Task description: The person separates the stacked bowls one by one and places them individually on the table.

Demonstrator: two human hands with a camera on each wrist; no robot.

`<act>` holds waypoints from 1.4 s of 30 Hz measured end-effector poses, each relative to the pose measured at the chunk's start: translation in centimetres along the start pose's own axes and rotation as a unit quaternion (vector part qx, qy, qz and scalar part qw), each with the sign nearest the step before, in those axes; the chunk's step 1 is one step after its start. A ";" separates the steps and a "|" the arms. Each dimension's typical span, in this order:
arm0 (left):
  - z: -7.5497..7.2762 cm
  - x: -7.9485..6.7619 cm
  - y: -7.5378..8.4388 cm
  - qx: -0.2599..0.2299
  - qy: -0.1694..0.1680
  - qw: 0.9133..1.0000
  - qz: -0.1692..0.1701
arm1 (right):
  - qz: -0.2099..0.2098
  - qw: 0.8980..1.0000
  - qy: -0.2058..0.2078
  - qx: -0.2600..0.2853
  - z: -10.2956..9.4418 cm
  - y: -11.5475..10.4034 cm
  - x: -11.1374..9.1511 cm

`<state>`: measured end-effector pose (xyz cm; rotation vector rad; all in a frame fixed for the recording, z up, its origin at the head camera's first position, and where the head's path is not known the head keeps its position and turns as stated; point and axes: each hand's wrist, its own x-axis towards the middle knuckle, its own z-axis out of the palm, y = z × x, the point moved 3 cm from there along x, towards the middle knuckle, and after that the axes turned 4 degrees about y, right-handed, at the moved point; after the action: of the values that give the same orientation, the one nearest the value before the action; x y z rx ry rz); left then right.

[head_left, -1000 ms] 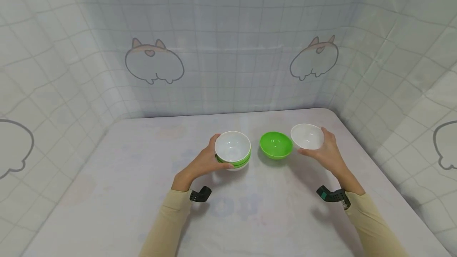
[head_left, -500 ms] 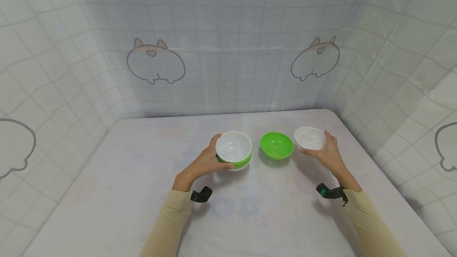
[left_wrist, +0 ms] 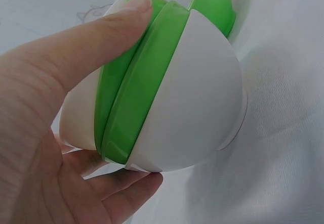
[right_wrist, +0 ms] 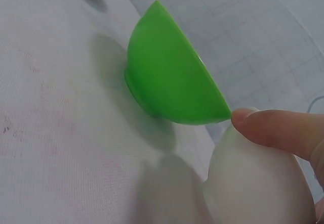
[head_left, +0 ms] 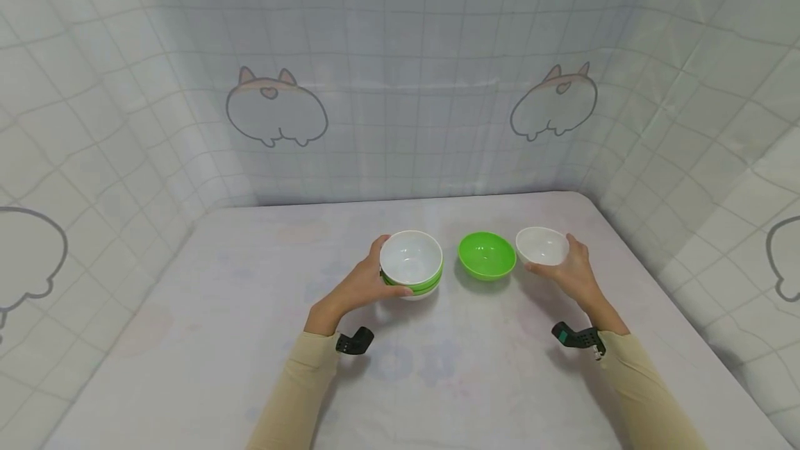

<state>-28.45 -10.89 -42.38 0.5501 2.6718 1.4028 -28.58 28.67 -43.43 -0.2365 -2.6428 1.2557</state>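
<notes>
In the head view my left hand [head_left: 359,285] grips a stack of nested bowls, its thumb along the near side. A white bowl [head_left: 410,257] tops the stack. Below it green rims [left_wrist: 147,82] show, with another white bowl [left_wrist: 197,97] at the bottom. A single green bowl [head_left: 487,256] stands upright on the table between my hands. To its right, my right hand [head_left: 571,275] holds a white bowl [head_left: 541,247] by the side, thumb near the green bowl's rim. Whether this white bowl touches the table I cannot tell.
The table [head_left: 219,339] is covered with a pale patterned cloth. A white gridded curtain [head_left: 412,89] with animal drawings hangs behind it and along both sides. The table's back edge lies a little beyond the bowls.
My right hand has lowered its white bowl slightly beside the green bowl. My left hand keeps its hold on the stack, and the whole view has shifted slightly.
</notes>
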 end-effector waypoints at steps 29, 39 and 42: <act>0.6 -0.2 0.2 -0.003 0.009 1.000 0.010 | 0.006 1.000 -0.028 -0.012 0.5 1.0 0.2; 0.6 -0.3 0.3 -0.002 0.005 1.000 0.007 | 0.001 0.999 -0.034 -0.027 0.6 1.2 0.1; 0.6 -0.3 0.2 0.000 0.006 1.000 0.006 | 0.001 0.999 -0.034 -0.029 0.6 1.2 0.1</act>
<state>-27.98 -10.38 -42.59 0.5616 2.6817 1.4152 -28.79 29.01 -44.73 -0.2079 -2.7397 1.2110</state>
